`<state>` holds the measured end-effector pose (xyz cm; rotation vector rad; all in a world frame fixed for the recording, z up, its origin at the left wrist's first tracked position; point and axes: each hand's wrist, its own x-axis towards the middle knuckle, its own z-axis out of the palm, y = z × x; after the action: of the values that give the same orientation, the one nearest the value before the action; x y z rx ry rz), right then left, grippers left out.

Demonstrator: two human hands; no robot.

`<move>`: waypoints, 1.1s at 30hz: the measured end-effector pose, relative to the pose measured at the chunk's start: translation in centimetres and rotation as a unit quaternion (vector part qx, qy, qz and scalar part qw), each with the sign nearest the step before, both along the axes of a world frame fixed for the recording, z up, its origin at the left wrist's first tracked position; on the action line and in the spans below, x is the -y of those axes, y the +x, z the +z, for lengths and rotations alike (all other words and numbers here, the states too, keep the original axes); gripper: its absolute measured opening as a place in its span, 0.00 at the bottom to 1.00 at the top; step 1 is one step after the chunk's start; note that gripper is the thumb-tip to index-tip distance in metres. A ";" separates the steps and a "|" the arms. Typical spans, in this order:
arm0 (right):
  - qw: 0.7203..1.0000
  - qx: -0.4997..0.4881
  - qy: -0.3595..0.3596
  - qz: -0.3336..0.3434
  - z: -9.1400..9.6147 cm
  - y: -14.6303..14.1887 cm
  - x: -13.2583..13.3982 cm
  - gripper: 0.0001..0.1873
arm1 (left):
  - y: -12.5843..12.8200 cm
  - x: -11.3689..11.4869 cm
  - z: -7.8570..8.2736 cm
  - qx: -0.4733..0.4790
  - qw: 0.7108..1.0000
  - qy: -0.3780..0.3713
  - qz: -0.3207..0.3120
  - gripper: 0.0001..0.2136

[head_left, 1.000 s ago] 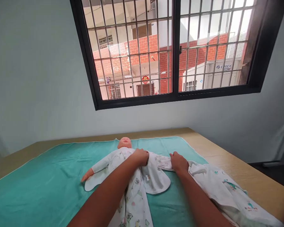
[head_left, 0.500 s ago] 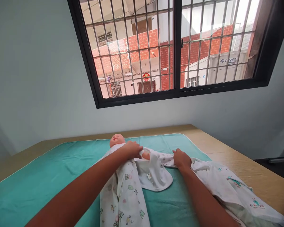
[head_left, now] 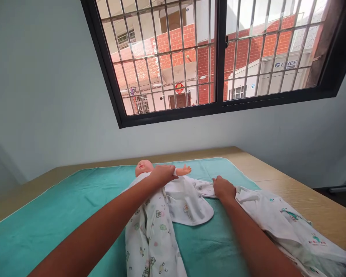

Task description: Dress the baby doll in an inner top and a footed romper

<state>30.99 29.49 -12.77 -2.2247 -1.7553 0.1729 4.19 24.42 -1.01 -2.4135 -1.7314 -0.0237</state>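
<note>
A baby doll (head_left: 144, 167) lies on its back on a teal mat (head_left: 46, 215), dressed in a white printed garment (head_left: 152, 231) whose right flap (head_left: 190, 204) lies open. My left hand (head_left: 161, 174) is closed round the doll's bare arm (head_left: 182, 170), which sticks out to the right. My right hand (head_left: 223, 189) is closed on the garment's empty sleeve (head_left: 203, 188), pinning it to the mat.
A second white garment (head_left: 288, 231) with a green print lies crumpled at the right, partly off the mat on the wooden table (head_left: 276, 181). A grey wall and a barred window (head_left: 213, 57) stand behind the table.
My left hand has drawn the doll's arm out of the garment, so it now shows bare. The right hand stayed on the sleeve. The view tilted slightly.
</note>
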 end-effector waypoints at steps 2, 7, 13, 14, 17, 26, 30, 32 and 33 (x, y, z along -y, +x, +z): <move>1.000 0.003 0.002 -0.001 0.0 -0.1 0.0 0.19 | 1.0 -0.5 -1.3 -0.009 1.000 0.009 -0.013 0.15; 1.000 0.006 0.015 0.000 -0.1 -0.2 0.2 0.19 | 2.3 -0.9 -3.8 -0.014 0.999 0.011 -0.045 0.14; 0.997 -0.021 0.071 0.019 0.6 0.1 0.3 0.19 | 1.5 3.1 -3.3 0.036 0.998 0.038 -0.028 0.12; 0.994 -0.034 0.105 0.029 0.9 -0.3 0.4 0.19 | 0.8 4.1 -3.1 0.056 0.997 0.054 -0.015 0.13; 0.956 -0.149 0.217 0.129 2.1 -3.3 1.5 0.16 | -2.1 6.9 -3.3 0.142 0.983 0.110 0.038 0.13; 0.810 -0.368 0.064 0.451 1.5 -15.8 8.5 0.29 | -7.2 9.1 -5.8 0.174 0.954 0.183 0.165 0.18; 0.818 -0.390 0.056 0.419 0.6 -15.7 8.3 0.39 | -6.5 9.4 -6.4 0.146 0.951 0.224 0.157 0.15; 0.813 -0.367 0.082 0.444 0.5 -15.8 7.8 0.40 | -6.5 9.6 -6.7 0.155 0.951 0.224 0.147 0.15; 0.809 -0.354 0.091 0.460 0.5 -15.9 7.6 0.40 | -6.6 9.7 -6.9 0.162 0.951 0.223 0.141 0.15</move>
<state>15.12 21.84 -12.24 -0.7919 -2.0494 0.8594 -2.38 14.70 -7.92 -1.8985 -1.9283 -0.7282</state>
